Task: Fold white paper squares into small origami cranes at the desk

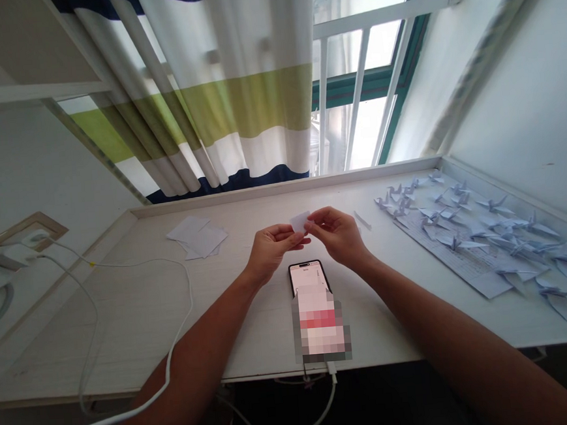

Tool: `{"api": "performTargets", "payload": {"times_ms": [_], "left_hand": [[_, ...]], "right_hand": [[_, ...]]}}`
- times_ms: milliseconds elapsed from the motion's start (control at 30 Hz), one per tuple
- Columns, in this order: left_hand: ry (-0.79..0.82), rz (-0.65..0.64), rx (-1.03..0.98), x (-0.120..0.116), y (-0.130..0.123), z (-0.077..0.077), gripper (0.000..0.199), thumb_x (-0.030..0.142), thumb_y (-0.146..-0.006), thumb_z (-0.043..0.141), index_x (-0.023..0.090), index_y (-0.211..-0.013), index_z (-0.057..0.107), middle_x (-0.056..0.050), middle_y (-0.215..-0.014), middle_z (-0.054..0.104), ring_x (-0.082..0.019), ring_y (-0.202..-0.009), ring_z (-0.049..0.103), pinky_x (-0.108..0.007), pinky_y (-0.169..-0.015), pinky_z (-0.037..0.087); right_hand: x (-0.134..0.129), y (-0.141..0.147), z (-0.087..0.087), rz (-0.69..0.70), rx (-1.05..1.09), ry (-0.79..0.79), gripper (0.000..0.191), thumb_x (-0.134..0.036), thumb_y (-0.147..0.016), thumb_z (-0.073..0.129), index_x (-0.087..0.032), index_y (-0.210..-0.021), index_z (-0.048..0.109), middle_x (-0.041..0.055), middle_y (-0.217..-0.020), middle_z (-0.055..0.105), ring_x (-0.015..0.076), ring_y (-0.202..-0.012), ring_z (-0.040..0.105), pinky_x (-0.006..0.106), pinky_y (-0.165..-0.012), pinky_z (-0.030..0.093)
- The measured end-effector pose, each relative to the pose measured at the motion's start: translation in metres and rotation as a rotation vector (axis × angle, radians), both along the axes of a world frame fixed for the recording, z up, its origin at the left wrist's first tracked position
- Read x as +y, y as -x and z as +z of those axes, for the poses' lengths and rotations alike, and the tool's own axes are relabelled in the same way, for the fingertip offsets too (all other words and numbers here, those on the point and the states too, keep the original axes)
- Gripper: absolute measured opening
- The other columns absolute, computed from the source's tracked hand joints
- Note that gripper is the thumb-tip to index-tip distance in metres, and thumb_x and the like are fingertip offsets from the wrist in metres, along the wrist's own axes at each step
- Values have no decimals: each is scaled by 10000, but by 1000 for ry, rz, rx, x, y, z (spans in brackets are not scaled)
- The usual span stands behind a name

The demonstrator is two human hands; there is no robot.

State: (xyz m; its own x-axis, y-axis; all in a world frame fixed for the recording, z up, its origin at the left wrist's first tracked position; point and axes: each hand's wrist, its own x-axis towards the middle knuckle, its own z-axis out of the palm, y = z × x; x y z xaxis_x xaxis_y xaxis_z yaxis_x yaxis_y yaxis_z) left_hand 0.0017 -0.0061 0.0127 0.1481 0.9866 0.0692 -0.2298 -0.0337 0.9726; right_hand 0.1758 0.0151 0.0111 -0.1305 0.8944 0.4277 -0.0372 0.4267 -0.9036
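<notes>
A small folded piece of white paper point(300, 221) is held up between both hands above the white desk. My left hand point(272, 247) pinches its lower left side between thumb and fingers. On its right side, my right hand point(337, 233) grips the paper edge with the thumb and index finger. Just below the hands lies a phone point(308, 279) with its screen lit, its lower part blurred by pixels. A stack of white paper squares point(200, 237) rests on the desk to the left.
Several folded paper cranes point(455, 241) stand at the right, some on a printed sheet point(483, 282). A white strip point(362, 220) lies beside my right hand. A white cable point(190, 285) crosses the left side. The desk has a raised back rim point(243, 193).
</notes>
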Motion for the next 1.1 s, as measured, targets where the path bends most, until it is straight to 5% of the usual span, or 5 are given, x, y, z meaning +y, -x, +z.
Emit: {"api": "performTargets", "payload": {"times_ms": [500, 733, 1100], "left_hand": [[82, -71, -31, 0, 1, 0, 375, 357, -716, 876, 103, -964, 757, -114, -905, 787, -233, -854, 765, -379, -877, 585], [121, -124, -157, 1, 0, -2, 349, 330, -704, 889, 118, -947, 755, -90, -908, 782, -197, -862, 748, -314, -836, 569], [54, -65, -104, -1, -3, -1, 342, 305, -677, 903, 126, -933, 765, -76, -856, 776, -176, -771, 719, -344, -810, 536]], "right_hand": [[-4, 4, 3, 20, 56, 78, 428, -474, -738, 835, -214, -1008, 628, 19, -789, 720, 182, -723, 695, 349, -711, 582], [-7, 7, 5, 23, 41, 95, 374, -526, -731, 822, -177, -822, 725, 55, -803, 739, 186, -713, 696, 343, -695, 589], [-8, 6, 5, 42, 65, 93, 306, -472, -773, 805, -172, -819, 762, 61, -782, 749, 192, -702, 697, 342, -663, 579]]}}
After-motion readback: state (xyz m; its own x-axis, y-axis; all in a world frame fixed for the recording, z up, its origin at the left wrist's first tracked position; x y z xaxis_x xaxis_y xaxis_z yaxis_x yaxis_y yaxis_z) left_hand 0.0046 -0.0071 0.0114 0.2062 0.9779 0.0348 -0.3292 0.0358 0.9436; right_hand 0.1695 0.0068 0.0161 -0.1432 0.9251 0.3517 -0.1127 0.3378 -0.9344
